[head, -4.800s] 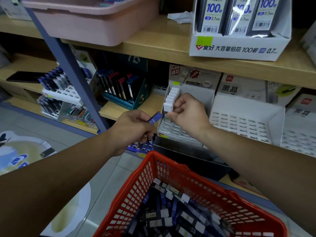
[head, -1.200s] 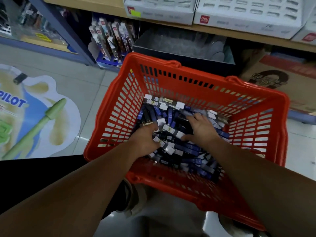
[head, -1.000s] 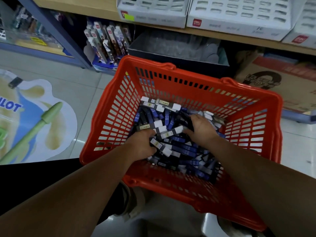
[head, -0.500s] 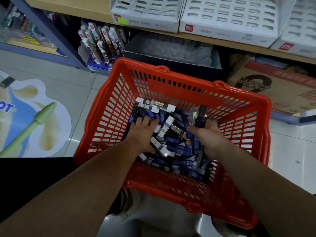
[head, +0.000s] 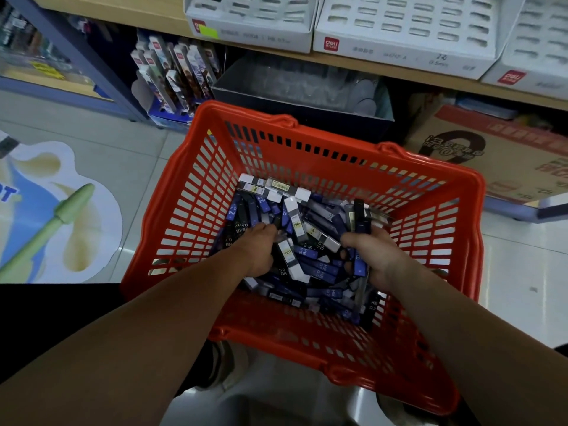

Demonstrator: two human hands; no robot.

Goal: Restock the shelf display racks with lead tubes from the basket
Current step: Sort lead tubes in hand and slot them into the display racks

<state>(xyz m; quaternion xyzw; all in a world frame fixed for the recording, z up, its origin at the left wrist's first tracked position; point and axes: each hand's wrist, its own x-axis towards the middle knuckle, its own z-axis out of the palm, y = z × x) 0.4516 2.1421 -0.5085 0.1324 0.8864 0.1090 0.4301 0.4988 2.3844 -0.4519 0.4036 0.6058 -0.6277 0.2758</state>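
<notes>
While I am monitoring the picking step, the right hand (head: 373, 256) is gripping a bunch of lead tubes (head: 358, 215) inside the basket (head: 335, 135), and the left hand (head: 258, 250) is digging curled fingers into the pile; whether it is holding any, I cannot tell. I am judging that the next move calls for lifting the bunch to the "deli" display racks (head: 405, 35) beyond the basket's far rim. Tubes are showing "HB 0.5", "HB 0.7" and "100".

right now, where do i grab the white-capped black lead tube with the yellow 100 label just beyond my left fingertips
Pinch the black white-capped lead tube across its two long edges at mid-length, coming straight down from above. It lies flat on top of the pile in the red plastic basket, looks uncovered, and its long axis points away from you.
</notes>
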